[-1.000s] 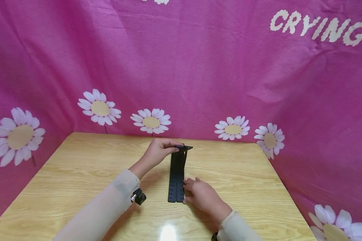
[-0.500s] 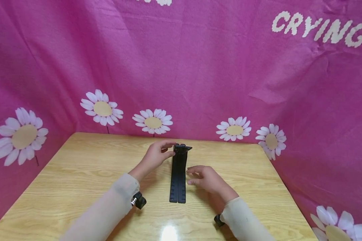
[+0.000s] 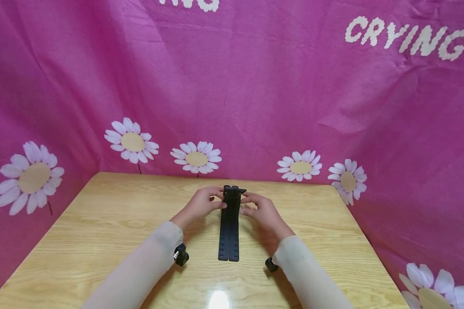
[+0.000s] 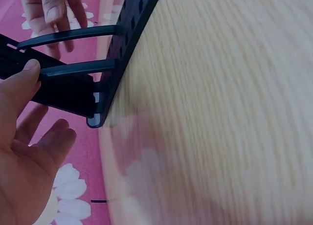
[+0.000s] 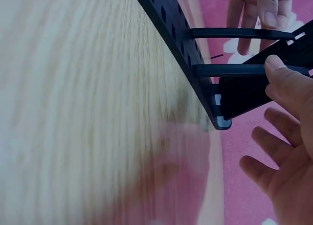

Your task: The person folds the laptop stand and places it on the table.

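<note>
A black folding laptop stand (image 3: 229,240) stands on the wooden table, its slotted two-strip base pointing toward me. Its upper panel is raised at the far end, and two struts (image 5: 239,33) run from base to panel in the right wrist view. At the panel's left side my left hand (image 3: 203,204) holds on with the thumb in front and the forefinger out of sight behind; the other fingers (image 4: 56,137) are spread. My right hand (image 3: 264,212) mirrors this on the right side, thumb (image 5: 275,63) over a strut's end, other fingers loose.
Light wood tabletop (image 3: 139,206) surrounds the stand. A pink cloth (image 3: 232,86) with daisies and white letters hangs behind and along both sides. Small black cameras (image 3: 181,255) sit at both wrists. A light glare lies near the front edge.
My right hand has left the base's near end and moved up and away from me to the panel's right side. The left hand has shifted slightly down the left side. The stand stays in place.
</note>
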### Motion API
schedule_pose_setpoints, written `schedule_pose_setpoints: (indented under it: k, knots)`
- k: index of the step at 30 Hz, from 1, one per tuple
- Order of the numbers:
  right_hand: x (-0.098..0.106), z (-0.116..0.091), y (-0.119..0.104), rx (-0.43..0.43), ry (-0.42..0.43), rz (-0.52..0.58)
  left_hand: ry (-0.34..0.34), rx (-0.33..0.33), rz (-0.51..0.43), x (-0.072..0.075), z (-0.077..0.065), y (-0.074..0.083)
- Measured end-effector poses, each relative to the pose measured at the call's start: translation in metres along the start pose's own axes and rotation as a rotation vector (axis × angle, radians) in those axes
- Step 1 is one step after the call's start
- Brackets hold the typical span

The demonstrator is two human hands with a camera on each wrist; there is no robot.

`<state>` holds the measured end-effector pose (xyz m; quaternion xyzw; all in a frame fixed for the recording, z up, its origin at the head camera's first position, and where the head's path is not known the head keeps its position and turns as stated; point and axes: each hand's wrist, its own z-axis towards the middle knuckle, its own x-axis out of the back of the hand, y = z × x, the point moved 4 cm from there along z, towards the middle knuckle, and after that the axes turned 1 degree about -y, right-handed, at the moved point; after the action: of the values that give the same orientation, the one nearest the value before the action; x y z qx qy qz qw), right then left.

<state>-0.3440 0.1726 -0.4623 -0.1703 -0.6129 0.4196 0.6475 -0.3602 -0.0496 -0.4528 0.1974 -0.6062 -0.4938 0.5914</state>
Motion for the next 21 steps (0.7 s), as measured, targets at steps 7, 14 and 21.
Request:
schedule_pose_setpoints:
  k: [7,14,21]
  knots:
    - [-0.006,0.01,0.0,-0.021,-0.014,0.01,0.004,-0.03,0.001,-0.005,0.004,-0.002]
    - [-0.009,0.012,-0.002,-0.014,0.005,-0.001,0.023,-0.008,0.006,-0.004,0.007,-0.003]
    - [-0.009,0.011,-0.006,-0.033,-0.009,-0.022,0.027,0.012,0.059,-0.002,0.004,0.0]
